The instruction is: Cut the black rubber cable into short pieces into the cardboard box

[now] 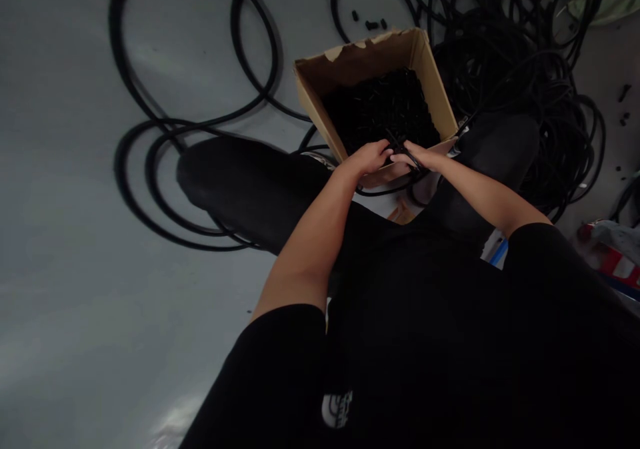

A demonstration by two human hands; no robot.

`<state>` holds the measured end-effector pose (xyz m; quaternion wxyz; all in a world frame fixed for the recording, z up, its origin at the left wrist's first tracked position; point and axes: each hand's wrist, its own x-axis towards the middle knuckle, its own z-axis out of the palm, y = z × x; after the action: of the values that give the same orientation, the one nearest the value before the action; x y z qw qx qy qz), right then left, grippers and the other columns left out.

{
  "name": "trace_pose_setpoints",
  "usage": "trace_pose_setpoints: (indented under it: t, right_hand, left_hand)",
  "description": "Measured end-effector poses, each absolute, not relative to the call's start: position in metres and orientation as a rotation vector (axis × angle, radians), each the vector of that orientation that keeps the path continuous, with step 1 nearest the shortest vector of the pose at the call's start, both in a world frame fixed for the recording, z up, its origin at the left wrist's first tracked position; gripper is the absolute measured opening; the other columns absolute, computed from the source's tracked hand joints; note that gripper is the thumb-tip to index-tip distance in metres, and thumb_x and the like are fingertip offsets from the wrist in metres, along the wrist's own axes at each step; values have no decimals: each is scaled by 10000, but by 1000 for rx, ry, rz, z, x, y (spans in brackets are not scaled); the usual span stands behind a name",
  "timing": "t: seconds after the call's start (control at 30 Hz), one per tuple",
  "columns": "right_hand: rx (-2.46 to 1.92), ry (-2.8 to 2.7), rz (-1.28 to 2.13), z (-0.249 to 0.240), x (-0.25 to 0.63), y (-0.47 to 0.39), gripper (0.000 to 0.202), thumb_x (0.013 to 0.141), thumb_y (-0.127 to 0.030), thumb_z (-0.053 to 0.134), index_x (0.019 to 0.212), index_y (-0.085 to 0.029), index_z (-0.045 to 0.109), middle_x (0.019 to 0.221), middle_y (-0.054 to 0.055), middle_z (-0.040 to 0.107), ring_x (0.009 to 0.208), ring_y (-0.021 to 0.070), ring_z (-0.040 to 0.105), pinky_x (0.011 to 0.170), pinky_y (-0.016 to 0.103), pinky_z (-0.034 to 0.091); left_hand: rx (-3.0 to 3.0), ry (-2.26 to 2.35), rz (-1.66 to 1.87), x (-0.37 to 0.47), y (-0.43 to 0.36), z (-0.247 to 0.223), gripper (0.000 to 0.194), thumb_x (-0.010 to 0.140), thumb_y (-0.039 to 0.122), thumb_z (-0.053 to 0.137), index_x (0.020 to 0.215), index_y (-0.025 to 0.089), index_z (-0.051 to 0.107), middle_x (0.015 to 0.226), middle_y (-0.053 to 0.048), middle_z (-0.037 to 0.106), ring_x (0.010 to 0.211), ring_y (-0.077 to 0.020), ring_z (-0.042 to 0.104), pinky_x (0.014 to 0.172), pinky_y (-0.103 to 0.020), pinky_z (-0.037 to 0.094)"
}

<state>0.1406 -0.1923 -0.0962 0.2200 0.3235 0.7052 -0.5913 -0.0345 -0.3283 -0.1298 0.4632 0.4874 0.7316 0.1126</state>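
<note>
Both hands meet over the near edge of an open cardboard box [327, 126], which holds a heap of small black pieces [383, 106]. My left hand [371, 157] is closed, its fingertips pinched close to the right hand; what lies in them is too dark to make out. My right hand [423, 156] is wrapped round a thin dark object [413, 160], long and narrow, slanting up and left across the fingers. Whether it is a tool or a length of cord, I cannot tell.
A tangled pile of black hose or cable [500, 69] lies right of the box. Wide loops of black hose [117, 42] spread over the grey floor [65, 189] at left. Several short black pieces [371, 25] lie beyond the box. My bent legs [250, 189] flank it.
</note>
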Motion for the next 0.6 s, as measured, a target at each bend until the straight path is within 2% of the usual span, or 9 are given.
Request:
trace_pose_setpoints:
  t: [0.1,0.2,0.37,0.6]
  right_hand:
    - [1023,1923,-1532,-90,136,-194,372,1125,-474,940,1064,-239,659,764,-45,592,717,169,594,615,216,468]
    - [1108,1892,-1484,-85,132,-196,320,1127,-381,872,959,-243,637,681,-53,571,627,157,577,581,218,452]
    - [1131,1952,-1389,-79,130,-197,257,1048,-262,838,880,-244,644,614,-51,590,574,167,615,574,227,434]
    - [1065,2112,-1166,-74,130,-196,234,1012,-150,773,815,-221,667,609,-27,598,644,183,673,666,236,462]
  left_hand:
    - [1189,1806,324,-38,-329,-134,462,1219,313,565,1552,161,846,1448,-224,920,1446,-422,837,1289,-509,644]
    - [1167,1819,353,-40,-329,-136,427,1232,341,575,1516,181,851,1415,-205,924,1433,-403,837,1284,-489,643]
    - [1123,1835,328,-41,-330,-137,393,1258,362,566,1471,195,851,1412,-209,915,1418,-399,843,1279,-485,636]
    - [1053,1884,181,-39,-326,-129,458,1298,334,498,1566,139,814,1621,-290,855,1550,-423,817,1309,-470,597]
